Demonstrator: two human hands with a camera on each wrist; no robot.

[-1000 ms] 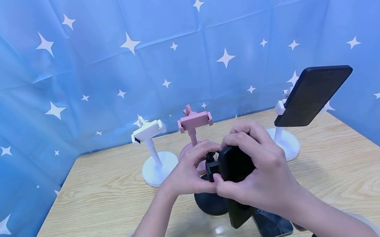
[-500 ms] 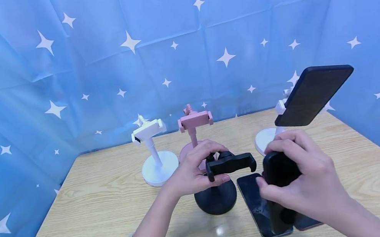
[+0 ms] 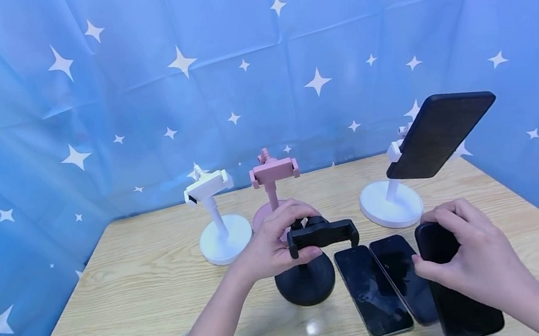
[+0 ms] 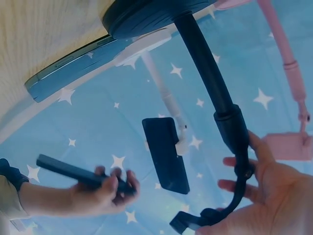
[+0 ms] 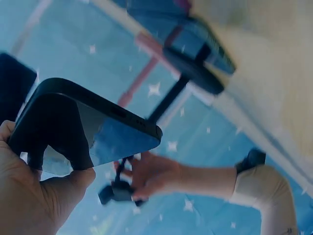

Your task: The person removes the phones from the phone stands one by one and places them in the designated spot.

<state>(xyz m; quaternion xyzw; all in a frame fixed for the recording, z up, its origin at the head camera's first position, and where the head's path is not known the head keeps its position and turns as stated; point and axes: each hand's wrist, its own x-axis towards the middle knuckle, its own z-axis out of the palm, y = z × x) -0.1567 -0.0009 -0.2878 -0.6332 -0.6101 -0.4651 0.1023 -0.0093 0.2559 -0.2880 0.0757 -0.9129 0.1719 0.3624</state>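
My left hand [image 3: 277,244] grips the neck of a black phone stand [image 3: 306,284] just behind its clamp [image 3: 323,233]. Nothing sits in that clamp, whose two end hooks face forward. The stand's round base rests on the table; its pole shows in the left wrist view [image 4: 208,68]. Off to the right, my right hand [image 3: 481,255] holds a black phone [image 3: 464,306] by its upper edges, thumb on one side and fingers on the other. In the left wrist view that phone [image 4: 73,169] is up off the tabletop, and in the right wrist view its glossy screen [image 5: 122,142] shows reflections.
Two dark phones, one [image 3: 374,294] beside another [image 3: 401,274], lie on the wooden table [image 3: 139,291] between my hands. Behind stand a white phone stand [image 3: 225,238], a pink one [image 3: 275,173], and a white one [image 3: 392,204] bearing a phone [image 3: 443,133]. A starry blue curtain [image 3: 252,98] hangs behind.
The right hand has carried its phone from the black stand's clamp out to the right, uncovering the clamp and the two phones lying on the table. The left hand keeps its grip.
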